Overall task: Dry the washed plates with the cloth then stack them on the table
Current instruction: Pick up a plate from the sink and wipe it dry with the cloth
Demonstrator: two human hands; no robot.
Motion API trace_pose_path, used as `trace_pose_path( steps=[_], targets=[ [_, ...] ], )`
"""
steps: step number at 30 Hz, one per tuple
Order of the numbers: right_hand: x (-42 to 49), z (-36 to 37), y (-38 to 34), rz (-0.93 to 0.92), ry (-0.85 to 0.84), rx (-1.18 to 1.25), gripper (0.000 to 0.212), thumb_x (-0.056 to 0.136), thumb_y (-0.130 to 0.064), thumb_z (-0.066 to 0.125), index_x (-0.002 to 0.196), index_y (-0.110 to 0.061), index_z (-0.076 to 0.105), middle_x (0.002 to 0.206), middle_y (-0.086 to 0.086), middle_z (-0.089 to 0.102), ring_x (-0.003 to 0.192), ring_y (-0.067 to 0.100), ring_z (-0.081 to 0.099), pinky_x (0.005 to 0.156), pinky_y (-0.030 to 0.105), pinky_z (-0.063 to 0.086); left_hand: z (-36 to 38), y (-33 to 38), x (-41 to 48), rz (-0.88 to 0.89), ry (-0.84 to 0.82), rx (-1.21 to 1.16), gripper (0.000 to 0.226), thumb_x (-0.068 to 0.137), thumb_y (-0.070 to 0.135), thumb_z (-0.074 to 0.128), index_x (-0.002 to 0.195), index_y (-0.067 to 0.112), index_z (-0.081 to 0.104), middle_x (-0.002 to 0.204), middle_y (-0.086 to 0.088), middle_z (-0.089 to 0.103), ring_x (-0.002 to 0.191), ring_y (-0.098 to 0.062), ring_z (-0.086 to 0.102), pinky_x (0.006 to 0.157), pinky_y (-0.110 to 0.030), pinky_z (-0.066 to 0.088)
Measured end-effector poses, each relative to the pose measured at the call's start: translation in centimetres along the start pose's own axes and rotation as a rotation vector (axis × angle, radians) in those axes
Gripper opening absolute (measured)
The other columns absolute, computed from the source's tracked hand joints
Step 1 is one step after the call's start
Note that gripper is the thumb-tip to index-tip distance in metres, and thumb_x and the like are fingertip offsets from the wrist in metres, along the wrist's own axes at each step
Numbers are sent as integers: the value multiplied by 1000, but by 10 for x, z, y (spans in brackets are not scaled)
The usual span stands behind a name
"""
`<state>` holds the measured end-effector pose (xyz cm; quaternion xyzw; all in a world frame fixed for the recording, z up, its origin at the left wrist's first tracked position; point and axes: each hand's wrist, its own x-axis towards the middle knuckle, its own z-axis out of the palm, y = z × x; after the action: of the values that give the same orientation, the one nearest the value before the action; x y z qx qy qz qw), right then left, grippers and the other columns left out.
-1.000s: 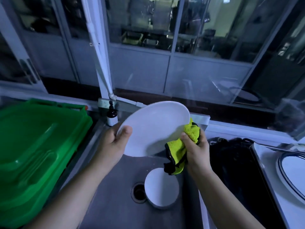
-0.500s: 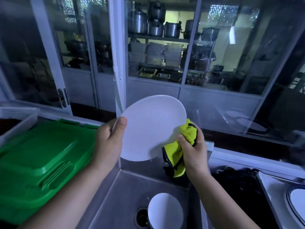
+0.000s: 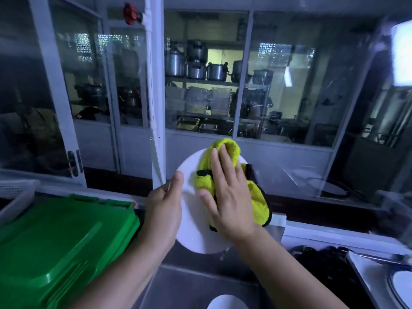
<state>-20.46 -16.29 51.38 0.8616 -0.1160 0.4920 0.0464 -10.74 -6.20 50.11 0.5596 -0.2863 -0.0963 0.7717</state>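
I hold a white plate [image 3: 193, 228] upright above the sink, its face toward me. My left hand [image 3: 163, 210] grips the plate's left rim, thumb on the front. My right hand [image 3: 227, 197] lies flat with fingers spread, pressing a yellow cloth [image 3: 256, 197] with black edging against the plate's face. The cloth covers the plate's upper right part. A second white plate [image 3: 227, 303] lies in the sink [image 3: 189, 284] below. A blue-rimmed plate [image 3: 401, 286] rests on the table at the lower right.
A green plastic crate lid [image 3: 55, 246] fills the counter on the left, with a white basket [image 3: 15, 197] behind it. A dark cloth [image 3: 323, 266] lies right of the sink. Glass partitions [image 3: 200, 85] with pots behind stand straight ahead.
My right hand moved from the plate's right edge onto its face, flattening the cloth against it. The view tilted upward, so the sink dropped lower in frame.
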Motion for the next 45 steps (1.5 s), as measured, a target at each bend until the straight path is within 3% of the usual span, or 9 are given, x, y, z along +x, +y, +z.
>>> trace_pose_path(
  steps=[3,10,15,21,26,30,35,39,45],
  targets=[
    [5,14,-28,-173,-8,78,59,100,-39,37,146,-4,30,154,14,28,144,27,25,116,39,19,-3,9,13,-5,24,-33,33,91,55,53,74,39,76,71,10,74,66,-3,70,61,-25,48],
    [-30,30,-30,-369,-95,20,52,98,-33,47,141,-5,40,149,10,36,139,26,34,116,42,25,-31,18,31,-44,60,-81,50,87,54,59,60,12,63,63,-5,61,61,-19,56,62,-31,46],
    [-25,19,8,-176,-91,-84,58,102,-43,29,143,-2,32,149,13,31,134,37,40,114,40,22,-42,18,28,10,37,52,66,91,58,52,71,-6,48,67,-6,45,58,-15,42,54,-26,33],
    [30,13,-2,-159,15,-110,65,98,-50,27,149,-11,16,153,14,26,143,35,23,119,49,10,-29,30,21,116,-59,244,64,76,74,40,46,19,30,41,8,20,39,-9,21,39,-23,18],
    [62,-3,-9,-386,-26,-214,68,90,-60,27,137,-17,51,124,16,58,96,38,56,91,50,43,-30,28,19,184,-152,351,51,81,63,40,49,23,43,42,7,24,40,-9,26,41,-20,20],
    [61,-14,1,-127,39,-44,67,83,-67,45,123,-15,62,101,8,62,82,30,62,61,38,52,-36,32,15,209,-167,303,55,80,55,50,56,13,25,54,0,20,51,-16,22,51,-29,18],
    [33,-6,12,515,227,451,35,74,-42,70,105,-37,56,84,-15,67,78,9,61,69,24,48,-36,33,4,249,-62,194,53,80,57,51,52,21,25,51,8,18,49,-11,20,46,-26,16],
    [10,6,8,867,331,915,18,81,-24,74,92,-29,60,72,-17,65,69,7,60,63,19,49,-30,21,3,234,-21,-10,56,79,63,49,68,9,50,57,-1,43,55,-15,41,52,-31,34],
    [14,-29,28,694,254,666,25,75,-19,80,78,-31,58,66,-18,60,58,-1,53,56,11,43,-41,26,32,12,-447,4,32,66,47,61,80,20,72,70,-1,70,60,-20,62,51,-26,44]
  ],
)
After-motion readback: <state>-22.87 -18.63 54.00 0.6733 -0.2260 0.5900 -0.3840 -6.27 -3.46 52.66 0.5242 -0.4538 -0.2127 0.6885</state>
